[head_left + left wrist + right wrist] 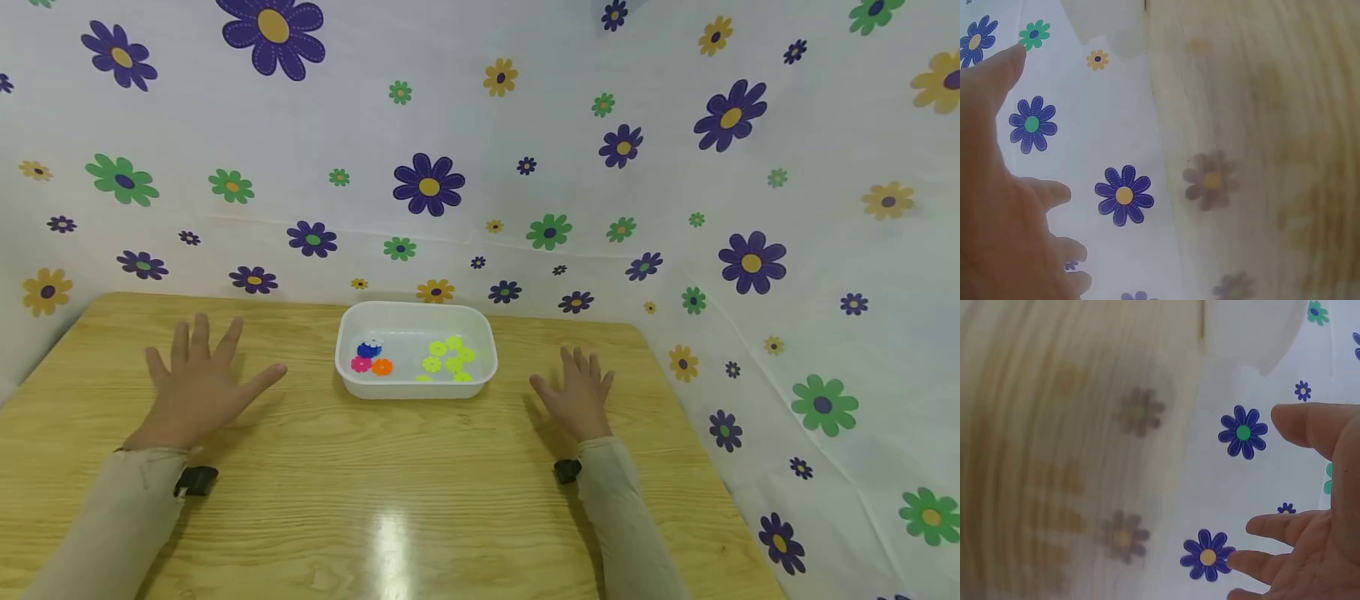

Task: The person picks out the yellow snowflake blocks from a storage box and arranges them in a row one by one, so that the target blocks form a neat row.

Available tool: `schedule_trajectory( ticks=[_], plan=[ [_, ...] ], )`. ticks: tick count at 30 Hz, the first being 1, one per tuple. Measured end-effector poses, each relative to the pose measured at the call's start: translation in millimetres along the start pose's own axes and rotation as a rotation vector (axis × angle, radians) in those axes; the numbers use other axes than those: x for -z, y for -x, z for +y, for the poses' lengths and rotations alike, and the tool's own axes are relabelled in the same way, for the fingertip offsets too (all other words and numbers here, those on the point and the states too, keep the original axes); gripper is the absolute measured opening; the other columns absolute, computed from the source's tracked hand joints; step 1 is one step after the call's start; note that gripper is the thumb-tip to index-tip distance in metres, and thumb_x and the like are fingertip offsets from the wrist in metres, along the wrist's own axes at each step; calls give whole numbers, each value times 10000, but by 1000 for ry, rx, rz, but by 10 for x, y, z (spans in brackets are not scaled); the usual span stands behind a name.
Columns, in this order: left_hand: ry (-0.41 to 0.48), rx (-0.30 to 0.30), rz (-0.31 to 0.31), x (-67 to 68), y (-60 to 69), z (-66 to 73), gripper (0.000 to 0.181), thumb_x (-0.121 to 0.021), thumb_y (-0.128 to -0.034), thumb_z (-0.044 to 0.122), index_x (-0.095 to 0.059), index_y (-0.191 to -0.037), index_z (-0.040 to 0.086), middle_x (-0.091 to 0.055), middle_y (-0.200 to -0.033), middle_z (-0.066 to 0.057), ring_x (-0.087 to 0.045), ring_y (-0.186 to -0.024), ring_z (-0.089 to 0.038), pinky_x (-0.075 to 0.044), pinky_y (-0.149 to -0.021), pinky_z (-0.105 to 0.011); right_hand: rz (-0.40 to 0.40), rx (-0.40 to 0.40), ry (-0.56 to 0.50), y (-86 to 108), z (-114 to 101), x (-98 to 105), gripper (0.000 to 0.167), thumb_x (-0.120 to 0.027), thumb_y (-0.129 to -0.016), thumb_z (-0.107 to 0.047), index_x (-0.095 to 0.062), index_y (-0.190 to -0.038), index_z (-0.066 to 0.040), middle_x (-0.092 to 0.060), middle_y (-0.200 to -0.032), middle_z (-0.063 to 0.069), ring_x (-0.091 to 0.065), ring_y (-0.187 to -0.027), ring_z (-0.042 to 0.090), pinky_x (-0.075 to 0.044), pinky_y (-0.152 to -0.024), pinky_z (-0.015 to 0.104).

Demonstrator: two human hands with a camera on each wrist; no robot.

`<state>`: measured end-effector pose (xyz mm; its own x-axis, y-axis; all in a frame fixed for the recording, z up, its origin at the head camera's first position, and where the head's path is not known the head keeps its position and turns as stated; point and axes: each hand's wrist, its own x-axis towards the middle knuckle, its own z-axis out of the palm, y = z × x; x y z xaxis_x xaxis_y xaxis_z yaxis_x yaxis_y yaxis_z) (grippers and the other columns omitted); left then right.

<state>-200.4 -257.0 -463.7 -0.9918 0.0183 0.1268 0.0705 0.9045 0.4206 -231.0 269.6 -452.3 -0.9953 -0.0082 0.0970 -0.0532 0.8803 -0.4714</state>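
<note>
A white plastic tray [416, 390] stands near the table's far edge, between the two hands. At its left side lie small flower-shaped pieces: a blue piece [368, 350], a pink piece [362, 364] and an orange piece [382, 367]. Several yellow flower pieces [453, 364] are spread over its right side. My left hand [197, 387], fingers spread, is left of the tray and holds nothing. To the tray's right is my right hand [579, 394], its fingers apart and nothing in them. Both wrist views show extended fingers and no object held.
A wooden table [337, 492] lies under both arms. Behind it and along the right side hangs a white sheet [465, 125] printed with purple, green and yellow flowers. Each wrist carries a small black device, the left device [197, 481] and the right device [567, 471].
</note>
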Motion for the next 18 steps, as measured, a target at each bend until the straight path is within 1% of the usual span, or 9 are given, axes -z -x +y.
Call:
schedule_trajectory(
  ticks=[2,4,6,7,8,10,12,15,18],
  plan=[
    [44,-3,-27,-3,-35,-2,1074,-504,-955,734,-76,-1651,36,128,-1636,-387,155,-1488,-606,159,-1053,-848,-22,0,-110,-7,-23,-27,767,-603,-1019,-442,-347,-1574,21,-305,-1628,292,-187,-1524,510,-26,-1227,702],
    [140,-3,-62,-5,-82,14,1052,-499,-976,710,-69,-1650,26,58,-1646,-390,56,-1498,-618,35,-1091,-854,-42,-11,-227,-17,-42,-73,677,-595,-1035,-401,-405,-1544,5,-435,-1554,263,-364,-1454,466,-233,-1214,656],
    [289,17,-104,-8,-141,51,1015,-500,-995,680,-70,-1656,41,-56,-1657,-372,-75,-1503,-603,-119,-1119,-827,-55,-38,-356,-22,-80,-118,599,-591,-1045,-381,-473,-1500,-9,-559,-1437,225,-529,-1317,407,-430,-1113,587],
    [372,25,-121,-13,-174,82,994,-501,-1004,662,-75,-1658,47,-116,-1656,-360,-143,-1498,-589,-194,-1123,-802,-60,-55,-413,-33,-107,-142,564,-589,-1050,-375,-501,-1479,-19,-601,-1380,205,-581,-1253,378,-501,-1044,552],
    [459,35,-140,-21,-210,118,970,-500,-1014,641,-73,-1661,58,-165,-1654,-344,-206,-1491,-568,-266,-1121,-769,-59,-70,-469,-51,-141,-166,535,-591,-1052,-369,-530,-1454,-21,-638,-1314,192,-624,-1180,358,-539,-994,521],
    [617,64,-172,-46,-278,210,925,-507,-1027,604,-85,-1666,84,-258,-1637,-313,-310,-1470,-518,-361,-1124,-690,-55,-92,-556,-97,-228,-210,472,-595,-1056,-345,-582,-1393,-15,-681,-1202,189,-673,-1069,340,-579,-921,480],
    [752,92,-209,-87,-333,313,886,-506,-1045,562,-85,-1668,93,-290,-1631,-295,-349,-1468,-477,-419,-1127,-603,-59,-113,-620,-147,-320,-258,413,-601,-1056,-319,-619,-1335,-15,-696,-1140,184,-696,-1005,323,-598,-885,448],
    [898,138,-266,-156,-392,460,845,-512,-1063,505,-82,-1670,103,-284,-1644,-273,-352,-1484,-440,-457,-1111,-505,-72,-146,-659,-200,-449,-328,347,-610,-1054,-299,-655,-1256,-20,-700,-1096,177,-701,-948,288,-604,-859,415],
    [985,174,-310,-217,-416,557,814,-531,-1073,445,-90,-1672,116,-274,-1659,-249,-348,-1495,-423,-476,-1087,-471,-77,-165,-664,-226,-538,-393,306,-616,-1053,-288,-679,-1192,-23,-701,-1056,155,-691,-902,243,-597,-817,373]
  ],
)
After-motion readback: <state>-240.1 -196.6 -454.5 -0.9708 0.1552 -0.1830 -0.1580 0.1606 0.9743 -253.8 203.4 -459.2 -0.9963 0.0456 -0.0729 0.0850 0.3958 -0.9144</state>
